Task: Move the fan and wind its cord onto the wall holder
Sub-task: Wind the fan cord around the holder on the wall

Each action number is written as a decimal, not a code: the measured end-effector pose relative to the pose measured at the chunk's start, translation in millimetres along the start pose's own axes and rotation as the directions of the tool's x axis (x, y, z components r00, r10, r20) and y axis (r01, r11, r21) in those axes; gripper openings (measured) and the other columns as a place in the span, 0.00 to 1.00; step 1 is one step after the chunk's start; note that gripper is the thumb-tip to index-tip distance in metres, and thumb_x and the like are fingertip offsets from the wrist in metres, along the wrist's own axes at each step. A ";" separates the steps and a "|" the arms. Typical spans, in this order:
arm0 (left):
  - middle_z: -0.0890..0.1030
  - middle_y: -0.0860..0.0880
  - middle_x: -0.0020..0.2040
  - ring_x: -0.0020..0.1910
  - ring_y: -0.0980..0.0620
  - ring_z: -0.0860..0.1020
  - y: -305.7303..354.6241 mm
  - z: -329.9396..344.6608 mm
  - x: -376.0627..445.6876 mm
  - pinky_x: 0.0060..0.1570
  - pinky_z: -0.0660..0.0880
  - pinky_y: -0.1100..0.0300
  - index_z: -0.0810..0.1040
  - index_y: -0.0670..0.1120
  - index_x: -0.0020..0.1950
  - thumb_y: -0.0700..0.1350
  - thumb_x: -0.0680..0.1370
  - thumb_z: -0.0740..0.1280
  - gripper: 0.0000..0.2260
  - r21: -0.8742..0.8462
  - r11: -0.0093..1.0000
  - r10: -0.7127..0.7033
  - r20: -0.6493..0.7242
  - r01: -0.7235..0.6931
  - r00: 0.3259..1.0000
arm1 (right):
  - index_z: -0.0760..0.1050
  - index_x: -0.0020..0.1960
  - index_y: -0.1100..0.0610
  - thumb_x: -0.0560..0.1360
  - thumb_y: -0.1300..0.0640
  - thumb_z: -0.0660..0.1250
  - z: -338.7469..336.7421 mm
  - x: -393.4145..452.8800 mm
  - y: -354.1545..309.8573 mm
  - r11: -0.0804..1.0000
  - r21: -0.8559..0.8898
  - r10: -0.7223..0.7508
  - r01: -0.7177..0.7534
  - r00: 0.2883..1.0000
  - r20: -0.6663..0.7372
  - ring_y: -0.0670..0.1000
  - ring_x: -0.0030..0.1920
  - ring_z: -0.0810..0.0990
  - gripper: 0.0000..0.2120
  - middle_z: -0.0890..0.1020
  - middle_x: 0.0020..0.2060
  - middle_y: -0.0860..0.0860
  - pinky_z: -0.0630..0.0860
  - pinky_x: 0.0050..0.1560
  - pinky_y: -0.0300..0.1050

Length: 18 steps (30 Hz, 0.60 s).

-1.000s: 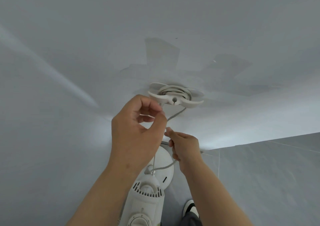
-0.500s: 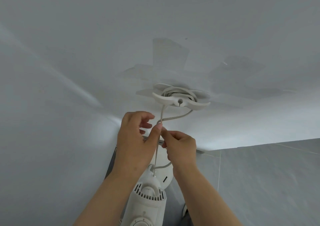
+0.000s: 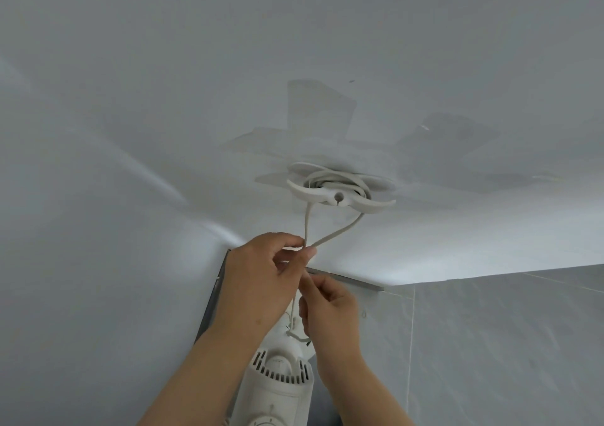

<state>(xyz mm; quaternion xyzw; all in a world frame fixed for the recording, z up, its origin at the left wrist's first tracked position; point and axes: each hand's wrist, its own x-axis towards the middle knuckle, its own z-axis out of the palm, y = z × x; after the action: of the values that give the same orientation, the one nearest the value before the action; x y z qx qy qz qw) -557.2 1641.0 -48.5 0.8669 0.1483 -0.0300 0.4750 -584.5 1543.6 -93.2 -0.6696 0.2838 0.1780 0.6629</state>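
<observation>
A white wall holder with curved arms is fixed to the white wall, and several turns of the pale cord lie wound behind it. Two strands of cord hang down from the holder and meet at my left hand, whose thumb and fingers pinch them together. Just below and to the right, my right hand grips the cord that runs down to the white fan. Only the fan's vented motor housing and a dial show, at the bottom between my forearms.
The white wall fills most of the view, with darker patched areas above the holder. A grey tiled floor lies at the lower right, and a dark metal strip runs along the wall's base.
Both hands have dropped away from the holder, drawing the cord down into two longer hanging strands. The right hand has slid lower along the cord, below the left hand.
</observation>
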 end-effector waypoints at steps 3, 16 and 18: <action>0.82 0.56 0.44 0.44 0.66 0.80 -0.8 -2.4 -3.1 0.40 0.72 0.78 0.78 0.52 0.49 0.46 0.75 0.71 0.05 0.003 0.997 0.074 -0.041 -0.074 0.996 | 0.82 0.33 0.57 0.74 0.53 0.69 1.7 2.4 -6.3 0.999 -0.037 -0.005 0.008 0.996 0.088 0.46 0.22 0.68 0.13 0.74 0.21 0.48 0.66 0.28 0.42; 0.78 0.55 0.32 0.30 0.58 0.75 12.0 -27.6 23.9 0.37 0.74 0.62 0.80 0.50 0.42 0.43 0.78 0.67 0.05 -0.316 0.948 -0.090 -0.121 0.048 0.989 | 0.78 0.39 0.54 0.81 0.54 0.59 10.7 -17.8 -4.2 0.983 -0.057 -0.143 0.176 0.919 0.369 0.46 0.22 0.70 0.15 0.73 0.22 0.48 0.70 0.30 0.37; 0.79 0.54 0.30 0.31 0.57 0.76 20.6 -34.3 31.6 0.39 0.75 0.61 0.80 0.49 0.42 0.41 0.77 0.69 0.04 -0.407 0.913 -0.084 -0.149 0.016 0.985 | 0.78 0.41 0.56 0.81 0.55 0.59 4.7 -19.4 5.3 0.982 -0.064 -0.146 0.179 0.926 0.349 0.47 0.26 0.72 0.14 0.73 0.22 0.46 0.72 0.35 0.39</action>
<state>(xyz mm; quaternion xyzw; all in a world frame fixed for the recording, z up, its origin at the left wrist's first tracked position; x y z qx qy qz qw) -524.2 1666.4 -19.0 0.7456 0.2118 0.0601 0.6290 -602.1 1551.2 -85.7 -0.6803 0.0987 0.2494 0.6821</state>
